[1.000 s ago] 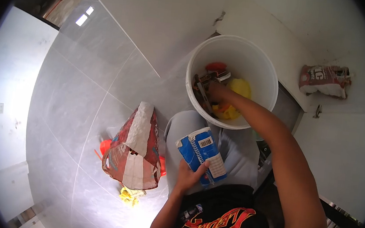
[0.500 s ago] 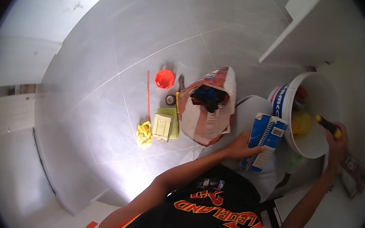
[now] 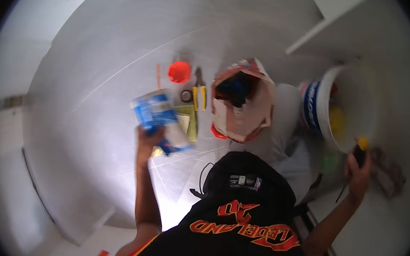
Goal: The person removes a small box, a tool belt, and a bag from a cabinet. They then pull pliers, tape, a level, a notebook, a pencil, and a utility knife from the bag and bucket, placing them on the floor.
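My left hand (image 3: 150, 140) grips a blue and white notebook (image 3: 159, 114), blurred by motion, above the grey floor. Partly beneath the notebook are a green pad (image 3: 193, 124) and a bit of yellow cloth (image 3: 156, 151). Over at the right, my right hand (image 3: 358, 175) is closed around a yellow and black screwdriver (image 3: 359, 154), its thin shaft pointing down. That hand is just below the rim of a white bucket (image 3: 326, 107), which holds something yellow (image 3: 336, 122) and something red.
An open red and white bag (image 3: 245, 119) with dark items stands in the middle. Left of it lie yellow-handled pliers (image 3: 199, 92), a roll of tape (image 3: 187, 95), an orange-red container (image 3: 179, 71) and an orange stick (image 3: 158, 76). A brownish packet (image 3: 389, 175) lies at the right.
My left hand has carried the notebook left, from beside the bucket to over the small items. My right hand has moved down and slightly left from the bucket's opening with the screwdriver. The view has shifted.
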The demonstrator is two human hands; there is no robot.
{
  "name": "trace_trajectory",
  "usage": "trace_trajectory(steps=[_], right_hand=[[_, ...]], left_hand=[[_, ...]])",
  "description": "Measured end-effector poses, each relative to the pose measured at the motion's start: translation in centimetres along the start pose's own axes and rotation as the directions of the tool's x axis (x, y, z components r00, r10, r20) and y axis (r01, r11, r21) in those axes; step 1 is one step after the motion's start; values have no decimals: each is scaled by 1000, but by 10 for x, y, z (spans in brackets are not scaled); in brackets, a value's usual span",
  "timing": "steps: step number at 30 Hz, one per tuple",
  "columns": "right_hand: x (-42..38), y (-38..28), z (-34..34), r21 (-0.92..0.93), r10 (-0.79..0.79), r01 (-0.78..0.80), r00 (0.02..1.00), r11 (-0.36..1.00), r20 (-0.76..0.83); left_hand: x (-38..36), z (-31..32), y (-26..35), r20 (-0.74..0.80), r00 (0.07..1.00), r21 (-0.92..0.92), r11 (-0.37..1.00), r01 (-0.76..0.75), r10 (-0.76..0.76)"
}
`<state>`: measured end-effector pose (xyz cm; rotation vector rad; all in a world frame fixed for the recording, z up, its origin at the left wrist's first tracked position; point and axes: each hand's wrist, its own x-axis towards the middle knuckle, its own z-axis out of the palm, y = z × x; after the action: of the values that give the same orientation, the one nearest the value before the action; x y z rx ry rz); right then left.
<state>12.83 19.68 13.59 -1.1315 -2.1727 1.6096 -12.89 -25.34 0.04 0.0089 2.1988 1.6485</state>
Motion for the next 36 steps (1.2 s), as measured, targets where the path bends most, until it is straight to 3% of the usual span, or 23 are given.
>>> trace_trajectory(steps=[1, 2, 3, 4, 5, 6, 7, 9, 11, 15, 19, 21, 22, 24, 25, 27, 28, 30, 31, 34, 36], right_hand=[[-5, 10, -2, -76, 60, -59, 998, 995, 10], [-12, 12, -1, -97, 68, -65, 997, 993, 33], [-18, 20, -5, -166, 34, -25, 998, 986, 48], [-26, 32, -12, -268, -73, 83, 996, 960, 46], [-38, 27, -13, -185, -30, 29, 1000, 982, -3], [-47, 24, -19, -275, -36, 22, 998, 961, -44], [-59, 25, -24, -157, 102, -127, 982, 979, -156], [-77, 51, -39, -87, 31, -59, 958, 994, -286], [-91, 79, -51, -12, 81, -95, 898, 995, -433], [-107, 147, -53, 187, 177, -67, 725, 980, -665], [-110, 236, -27, 228, 248, -121, 672, 966, -697], [-106, 270, -4, 219, 336, -256, 661, 941, -671], [-101, 284, 7, 241, 343, -243, 653, 939, -676], [-96, 313, 29, 483, 452, -230, 789, 845, -416], [-94, 328, 39, 505, 461, -222, 783, 834, -418], [-92, 354, 52, 596, 502, -345, 857, 725, -114], [-93, 361, 53, 614, 510, -341, 852, 711, -116], [-98, 375, 52, 144, 545, -526, 819, 838, -179], [-99, 381, 54, 166, 557, -533, 812, 830, -175], [-106, 393, 58, -151, 405, -523, 785, 839, -469], [-119, 393, 71, -113, 375, -495, 770, 861, -517]], left_hand=[[-2, -29, -34, -134, 991, -211, 977, -11, -18], [7, -66, -70, -76, 997, -89, 996, -19, 12], [5, -84, -91, -124, 989, 29, 996, 90, -85], [2, -102, -129, -184, 972, 18, 989, 150, -144], [-7, -112, -154, -208, 954, 42, 972, 231, -218], [-24, -103, -168, -275, 940, 117, 964, 240, -200], [-32, -104, -185, -273, 930, 174, 939, 298, -245], [-62, -96, -216, -241, 903, 284, 863, 417, -356], [-76, -81, -230, -184, 886, 371, 804, 464, -426], [-81, -54, -229, -36, 882, 529, 740, 415, -470], [-71, -35, -224, 74, 876, 628, 705, 330, -477], [-65, -26, -216, 111, 878, 661, 695, 285, -465], [-63, -24, -213, 127, 879, 675, 689, 263, -460], [-57, -21, -206, 155, 879, 705, 674, 223, -452], [-55, -21, -202, 168, 878, 719, 665, 202, -449], [-47, -17, -194, 198, 879, 737, 658, 159, -434], [-48, -17, -192, 197, 874, 753, 639, 156, -445], [-45, -15, -188, 208, 870, 773, 620, 133, -446], [-42, -14, -186, 217, 866, 785, 608, 120, -451], [-38, -10, -180, 242, 852, 810, 580, 86, -464], [-36, -7, -176, 261, 844, 817, 573, 66, -469]])
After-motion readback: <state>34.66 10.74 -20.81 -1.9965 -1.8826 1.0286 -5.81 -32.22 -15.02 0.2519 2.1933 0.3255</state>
